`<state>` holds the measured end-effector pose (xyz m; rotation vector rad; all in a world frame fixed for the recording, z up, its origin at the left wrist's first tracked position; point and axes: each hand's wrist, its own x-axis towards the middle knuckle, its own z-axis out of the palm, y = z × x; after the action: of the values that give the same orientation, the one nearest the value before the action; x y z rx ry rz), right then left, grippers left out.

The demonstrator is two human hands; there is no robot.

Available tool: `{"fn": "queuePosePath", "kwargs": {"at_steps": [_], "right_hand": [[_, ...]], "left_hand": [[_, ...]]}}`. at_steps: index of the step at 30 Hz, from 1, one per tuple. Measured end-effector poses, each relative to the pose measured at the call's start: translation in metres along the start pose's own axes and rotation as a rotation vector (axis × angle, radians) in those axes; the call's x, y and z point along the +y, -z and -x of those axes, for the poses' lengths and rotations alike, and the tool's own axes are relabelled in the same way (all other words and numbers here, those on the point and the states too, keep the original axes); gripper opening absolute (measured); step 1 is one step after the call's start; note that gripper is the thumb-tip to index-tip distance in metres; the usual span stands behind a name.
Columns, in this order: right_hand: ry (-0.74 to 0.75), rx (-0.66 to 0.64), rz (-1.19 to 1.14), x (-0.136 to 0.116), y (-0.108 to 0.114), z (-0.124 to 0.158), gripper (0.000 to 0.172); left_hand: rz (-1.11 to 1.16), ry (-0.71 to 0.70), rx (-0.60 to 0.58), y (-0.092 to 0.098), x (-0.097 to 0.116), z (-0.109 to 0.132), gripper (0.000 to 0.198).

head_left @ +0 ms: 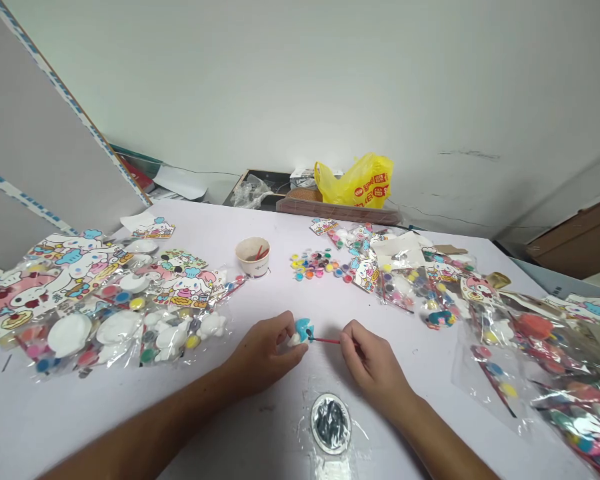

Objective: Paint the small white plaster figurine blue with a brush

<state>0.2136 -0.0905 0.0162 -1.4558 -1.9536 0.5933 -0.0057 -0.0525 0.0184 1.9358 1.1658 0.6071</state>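
Observation:
Between the thumb and fingers of my left hand (267, 350) is a small figurine (304, 329), mostly painted light blue with some white and a dark patch. My right hand (370, 357) pinches a thin red-handled paintbrush (326, 341). Its dark tip points left and meets the figurine's surface, or lies very close to it. Just below the hands, a round lid-like dish with dark paint (331, 423) sits on clear plastic. Beyond the hands lies a cluster of small colourful paint pots (320, 263).
A paper cup (253, 257) holding red sticks stands behind my left hand. Bagged painting kits with white figures (115, 333) cover the table's left side. More bags (500, 333) lie on the right, near a small painted figure (439, 319). A yellow plastic bag (357, 180) sits past the far edge.

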Motion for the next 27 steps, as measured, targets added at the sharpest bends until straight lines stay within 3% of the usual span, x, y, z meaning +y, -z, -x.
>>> {"fn": "queuePosePath", "kwargs": {"at_steps": [27], "right_hand": [[-0.005,0.02,-0.041,0.0008,0.0024,0.0032,0.03]], "left_hand": [[-0.023,0.005,-0.04,0.0005,-0.0023,-0.0003,0.026]]}}
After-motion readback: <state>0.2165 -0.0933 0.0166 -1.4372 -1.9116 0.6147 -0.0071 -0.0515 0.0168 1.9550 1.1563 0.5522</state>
